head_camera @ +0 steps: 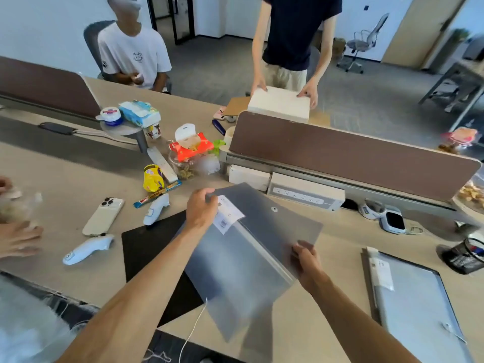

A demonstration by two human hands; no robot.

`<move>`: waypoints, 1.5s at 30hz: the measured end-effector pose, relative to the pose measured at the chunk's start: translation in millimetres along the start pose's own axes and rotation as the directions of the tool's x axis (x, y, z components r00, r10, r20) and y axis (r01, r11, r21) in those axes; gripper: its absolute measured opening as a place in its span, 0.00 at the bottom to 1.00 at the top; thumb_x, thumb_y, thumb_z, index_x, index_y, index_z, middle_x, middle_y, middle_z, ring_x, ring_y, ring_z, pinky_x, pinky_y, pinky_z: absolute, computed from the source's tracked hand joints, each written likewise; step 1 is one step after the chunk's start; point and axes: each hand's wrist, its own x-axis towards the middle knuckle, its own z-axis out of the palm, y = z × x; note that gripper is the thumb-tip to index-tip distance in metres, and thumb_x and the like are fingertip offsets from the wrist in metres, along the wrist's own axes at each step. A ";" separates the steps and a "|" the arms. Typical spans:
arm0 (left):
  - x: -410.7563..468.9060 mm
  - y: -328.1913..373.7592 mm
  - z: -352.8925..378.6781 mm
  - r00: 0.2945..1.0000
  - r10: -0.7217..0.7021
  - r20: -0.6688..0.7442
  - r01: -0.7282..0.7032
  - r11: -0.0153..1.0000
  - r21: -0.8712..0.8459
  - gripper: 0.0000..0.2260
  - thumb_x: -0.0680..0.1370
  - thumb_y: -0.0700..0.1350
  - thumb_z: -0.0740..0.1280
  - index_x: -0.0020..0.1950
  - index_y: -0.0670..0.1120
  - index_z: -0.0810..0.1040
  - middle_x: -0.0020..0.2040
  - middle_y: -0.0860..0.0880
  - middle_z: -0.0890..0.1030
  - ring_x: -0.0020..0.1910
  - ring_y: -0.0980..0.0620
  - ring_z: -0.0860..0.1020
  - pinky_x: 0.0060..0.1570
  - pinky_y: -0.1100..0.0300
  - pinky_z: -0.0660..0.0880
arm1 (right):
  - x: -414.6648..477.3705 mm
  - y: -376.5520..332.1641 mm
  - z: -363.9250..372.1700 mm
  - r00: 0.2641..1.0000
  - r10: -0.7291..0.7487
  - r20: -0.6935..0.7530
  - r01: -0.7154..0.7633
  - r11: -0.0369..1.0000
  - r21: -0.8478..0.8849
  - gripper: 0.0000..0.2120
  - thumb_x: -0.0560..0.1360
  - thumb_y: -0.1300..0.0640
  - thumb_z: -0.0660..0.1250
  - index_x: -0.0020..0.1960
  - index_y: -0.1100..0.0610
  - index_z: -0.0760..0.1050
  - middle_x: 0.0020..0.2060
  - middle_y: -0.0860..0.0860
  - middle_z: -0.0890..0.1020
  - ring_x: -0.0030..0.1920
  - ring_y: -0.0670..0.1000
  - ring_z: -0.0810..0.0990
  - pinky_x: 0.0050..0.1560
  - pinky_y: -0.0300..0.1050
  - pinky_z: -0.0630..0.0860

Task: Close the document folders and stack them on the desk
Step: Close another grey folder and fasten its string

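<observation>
I hold a translucent grey document folder (243,260) above the desk (65,184), tilted, with its flap (275,218) raised toward the far side. A white snap button and a barcode label show on it. My left hand (200,208) pinches the folder's far left corner by the label. My right hand (306,258) grips its right edge, where flap and body meet. A second folder (413,305), with a white label, lies flat on the desk at the right.
A black mat (146,255) lies under the held folder. Two white controllers (87,248), a phone (103,216) and snacks sit left of it. A brown divider (353,155) and a power strip (305,195) stand behind. Two people are across the desk; another person's hand (18,238) rests at the left edge.
</observation>
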 end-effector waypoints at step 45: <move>-20.1 -63.8 114.3 0.854 -0.175 0.489 0.265 0.957 -0.119 0.27 0.77 0.43 0.68 0.74 0.48 0.63 0.66 0.48 0.74 0.63 0.47 0.73 0.60 0.56 0.71 | 48.0 2.9 -96.9 0.992 -0.006 -0.127 -0.033 0.953 -0.303 0.11 0.73 0.67 0.67 0.54 0.60 0.75 0.45 0.59 0.83 0.43 0.55 0.81 0.41 0.45 0.76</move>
